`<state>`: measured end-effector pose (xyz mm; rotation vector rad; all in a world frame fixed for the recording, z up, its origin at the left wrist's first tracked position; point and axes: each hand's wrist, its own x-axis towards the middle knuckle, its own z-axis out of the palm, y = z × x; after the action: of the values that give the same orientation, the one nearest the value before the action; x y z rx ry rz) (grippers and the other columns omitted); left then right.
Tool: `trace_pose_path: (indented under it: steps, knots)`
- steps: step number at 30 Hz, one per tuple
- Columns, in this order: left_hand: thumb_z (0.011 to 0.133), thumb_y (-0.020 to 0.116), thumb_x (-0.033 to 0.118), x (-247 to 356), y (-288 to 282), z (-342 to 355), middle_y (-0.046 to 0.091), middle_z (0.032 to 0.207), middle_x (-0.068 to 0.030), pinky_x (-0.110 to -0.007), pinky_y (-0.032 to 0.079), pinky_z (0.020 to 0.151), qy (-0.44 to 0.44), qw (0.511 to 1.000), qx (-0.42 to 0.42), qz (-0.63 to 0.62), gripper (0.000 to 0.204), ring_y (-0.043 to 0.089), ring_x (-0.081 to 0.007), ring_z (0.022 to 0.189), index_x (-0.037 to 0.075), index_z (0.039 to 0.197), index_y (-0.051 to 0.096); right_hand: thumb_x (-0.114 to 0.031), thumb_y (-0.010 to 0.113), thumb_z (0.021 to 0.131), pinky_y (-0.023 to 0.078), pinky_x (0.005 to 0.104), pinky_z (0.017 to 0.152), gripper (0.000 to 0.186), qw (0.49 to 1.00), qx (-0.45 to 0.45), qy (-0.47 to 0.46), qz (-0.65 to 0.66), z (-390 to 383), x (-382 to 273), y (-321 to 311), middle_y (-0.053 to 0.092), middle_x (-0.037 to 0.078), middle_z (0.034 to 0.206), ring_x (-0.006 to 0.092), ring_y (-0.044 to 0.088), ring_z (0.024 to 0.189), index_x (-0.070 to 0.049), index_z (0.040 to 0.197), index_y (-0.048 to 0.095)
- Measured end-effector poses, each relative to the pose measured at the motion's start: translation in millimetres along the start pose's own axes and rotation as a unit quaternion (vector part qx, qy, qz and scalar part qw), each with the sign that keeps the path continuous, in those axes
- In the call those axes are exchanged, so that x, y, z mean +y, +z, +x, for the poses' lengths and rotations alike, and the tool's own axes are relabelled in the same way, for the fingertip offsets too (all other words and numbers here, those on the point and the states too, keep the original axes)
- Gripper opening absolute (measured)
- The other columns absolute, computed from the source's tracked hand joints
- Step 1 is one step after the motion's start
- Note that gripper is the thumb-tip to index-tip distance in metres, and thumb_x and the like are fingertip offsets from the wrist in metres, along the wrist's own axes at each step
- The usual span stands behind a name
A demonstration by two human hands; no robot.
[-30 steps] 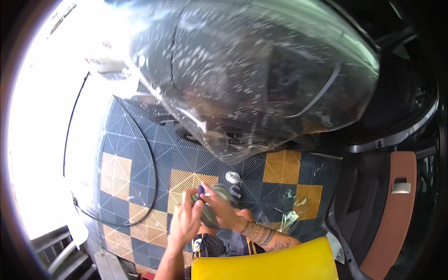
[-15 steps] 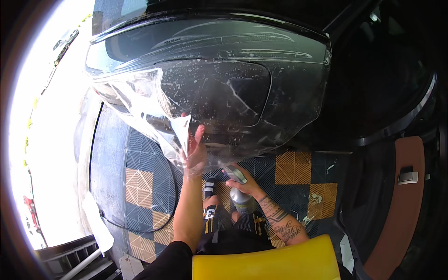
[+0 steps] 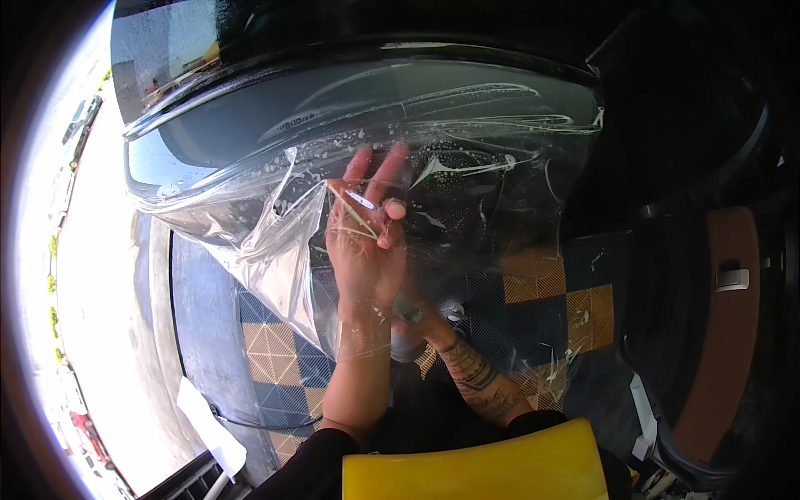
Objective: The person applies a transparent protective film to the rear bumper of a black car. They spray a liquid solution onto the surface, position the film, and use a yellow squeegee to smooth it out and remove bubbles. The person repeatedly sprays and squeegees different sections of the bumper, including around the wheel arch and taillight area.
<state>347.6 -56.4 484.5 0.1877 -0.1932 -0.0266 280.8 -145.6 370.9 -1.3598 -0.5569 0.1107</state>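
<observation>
A large sheet of clear film (image 3: 283,250) hangs wet and wrinkled over the dark car body panel (image 3: 300,83), its lower part lifted away toward me. My left hand (image 3: 367,242) reaches up under the loose film, seen through it, touching the sheet. Two of its fingers stretch upward and apart; the others are bent, beside a folded edge of film. Lower and to the right, my right hand (image 3: 423,323) grips a grey spray bottle (image 3: 406,343). The film partly veils that hand and the bottle's head.
Blue and orange tiles (image 3: 533,279) cover the floor below. To the right is an open car door with a brown trim panel (image 3: 721,333). A white sheet (image 3: 208,429) and a dark hose (image 3: 258,423) lie at lower left. Something yellow (image 3: 475,462) fills the bottom edge.
My left hand has moved up and right, lifting the film off the panel. My right hand and the spray bottle have shifted left, partly behind the film. My view has also shifted slightly.
</observation>
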Motion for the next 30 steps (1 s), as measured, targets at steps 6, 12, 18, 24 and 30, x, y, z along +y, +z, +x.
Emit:
trace_pose_path:
  steps: [6, 12, 18, 24, 30]
  knots:
    - [0.098, 0.044, 0.024, -8, 16, 17, 0.047, 0.128, -0.0254, -0.039, 0.053, 0.088, 0.025, 0.979, 0.16, 0.126, 0.033, 0.057, -0.0327, 0.11, 0.003, 0.123, 0.045, -0.007, 0.063, 0.077, 0.043, 0.0361, 0.093, 0.046, 0.975, 0.167, 0.126, 0.074, 0, -35, -17, 0.057, 0.011, 0.115, 0.018, 0.055, 0.104, -0.002, 0.121, 0.053]
    - [0.098, 0.041, 0.02, -16, 20, 19, 0.041, 0.136, -0.0206, -0.045, 0.043, 0.102, 0.032, 0.995, 0.083, -0.034, 0.044, 0.05, -0.0334, 0.12, 0.0, 0.136, 0.032, -0.002, 0.061, 0.08, 0.045, 0.0411, 0.097, 0.036, 0.922, 0.246, 0.142, 0.262, -6, -6, -10, 0.055, 0.008, 0.115, 0.0175, 0.054, 0.103, 0.0, 0.116, 0.055]
    - [0.097, 0.043, 0.017, -9, 31, 29, 0.05, 0.129, -0.0133, -0.035, 0.054, 0.073, -0.071, 0.994, 0.083, -0.009, 0.037, 0.061, -0.024, 0.095, 0.012, 0.134, 0.041, -0.007, 0.061, 0.074, 0.046, 0.0326, 0.085, 0.032, 0.915, 0.334, 0.078, 0.211, 36, -56, -3, 0.059, 0.005, 0.098, 0.0155, 0.055, 0.092, -0.001, 0.106, 0.057]
    - [0.099, 0.042, 0.018, -9, 18, 34, 0.064, 0.102, -0.0117, -0.039, 0.056, 0.075, -0.095, 0.99, 0.097, -0.034, 0.03, 0.062, -0.0232, 0.091, 0.0, 0.121, 0.05, -0.008, 0.06, 0.075, 0.04, 0.0379, 0.097, 0.054, 0.911, 0.335, 0.085, 0.225, 33, -45, -11, 0.055, 0.014, 0.12, 0.0212, 0.051, 0.109, 0.003, 0.126, 0.047]
    - [0.095, 0.052, 0.018, -11, 18, 29, 0.062, 0.113, -0.0104, -0.027, 0.054, 0.06, -0.076, 0.986, 0.136, 0.057, 0.023, 0.065, -0.0159, 0.084, 0.004, 0.113, 0.055, -0.005, 0.058, 0.064, 0.046, 0.0283, 0.075, 0.026, 0.865, 0.444, 0.019, 0.232, 54, -67, -5, 0.063, 0.007, 0.088, 0.0161, 0.058, 0.08, 0.001, 0.088, 0.062]
